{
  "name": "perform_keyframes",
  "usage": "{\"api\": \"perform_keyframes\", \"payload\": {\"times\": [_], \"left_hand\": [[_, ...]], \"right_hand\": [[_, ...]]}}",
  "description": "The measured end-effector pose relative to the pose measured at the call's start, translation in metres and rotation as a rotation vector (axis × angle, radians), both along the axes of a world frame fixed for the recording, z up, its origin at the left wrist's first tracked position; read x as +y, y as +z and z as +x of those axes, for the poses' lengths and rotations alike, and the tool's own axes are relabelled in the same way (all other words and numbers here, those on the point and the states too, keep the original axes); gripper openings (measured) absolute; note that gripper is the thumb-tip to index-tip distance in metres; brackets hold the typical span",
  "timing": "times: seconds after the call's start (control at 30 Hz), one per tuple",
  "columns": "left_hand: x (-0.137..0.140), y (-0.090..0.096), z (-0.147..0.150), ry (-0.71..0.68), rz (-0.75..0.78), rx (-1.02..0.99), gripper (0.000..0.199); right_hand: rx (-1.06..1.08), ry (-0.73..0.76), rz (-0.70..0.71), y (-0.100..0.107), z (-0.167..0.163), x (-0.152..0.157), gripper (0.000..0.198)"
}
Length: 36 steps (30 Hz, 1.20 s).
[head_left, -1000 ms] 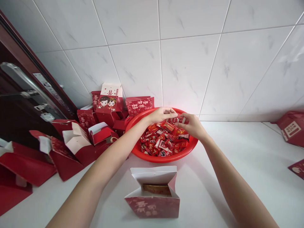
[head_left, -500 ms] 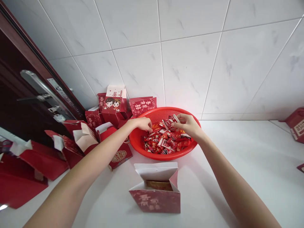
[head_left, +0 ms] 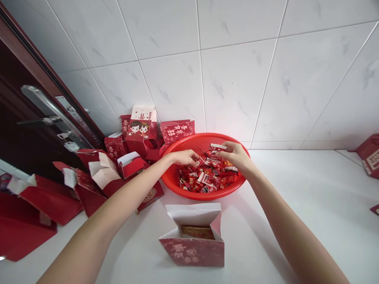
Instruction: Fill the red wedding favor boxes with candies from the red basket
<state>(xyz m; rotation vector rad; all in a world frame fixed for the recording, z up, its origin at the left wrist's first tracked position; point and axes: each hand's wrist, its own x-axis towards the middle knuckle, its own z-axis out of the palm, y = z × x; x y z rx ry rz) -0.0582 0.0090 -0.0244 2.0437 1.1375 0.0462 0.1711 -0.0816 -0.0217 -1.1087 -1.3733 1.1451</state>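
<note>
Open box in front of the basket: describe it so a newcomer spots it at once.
On the white counter, find the red basket of wrapped candies. Directly in front of it, on the camera's side, stands the open box. Unlike the boxes crowded at left, it stands alone, with a gold-coloured item showing inside its white-lined mouth.

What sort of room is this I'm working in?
Probably a room in a home, perhaps a kitchen, though nothing settles it. A marble-patterned tiled wall rises behind a white counter, and a dark door stands at the left.
</note>
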Motion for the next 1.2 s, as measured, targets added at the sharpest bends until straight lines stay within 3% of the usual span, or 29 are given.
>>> {"api": "perform_keyframes", "payload": {"times": [0.2, 0.37, 0.47, 0.67, 0.83, 1.07, 1.2], "left_hand": [[-0.0006, 0.0019, 0.008, 0.058, -0.014, -0.228, 0.017], [-0.0012, 0.0051, 0.008, 0.192, -0.078, -0.362, 0.019], [-0.0007, 0.0045, 0.007, 0.23, -0.079, -0.378, 0.022], [0.0023, 0.0012, 0.0041, 0.117, 0.05, -0.299, 0.027], [0.006, -0.0029, 0.0017, 0.124, 0.134, -0.285, 0.03], [0.008, -0.0032, 0.0004, 0.152, 0.121, -0.347, 0.015], [0.0051, 0.0018, 0.0015, 0.222, 0.095, -0.41, 0.023]], "right_hand": [[0.017, -0.056, 0.045, 0.0003, -0.0003, 0.0, 0.019], [0.021, -0.051, -0.032, 0.0038, -0.0013, -0.0023, 0.019], [0.026, -0.054, -0.055, 0.0057, -0.0025, -0.0042, 0.018], [0.014, -0.059, -0.058, 0.0061, -0.0028, -0.0055, 0.024], [0.021, -0.062, -0.067, 0.0062, -0.0031, -0.0059, 0.023], [0.036, -0.042, -0.037, 0.004, -0.0019, -0.0039, 0.019], [0.029, -0.084, -0.038, 0.0017, -0.0022, 0.0005, 0.013]]}}
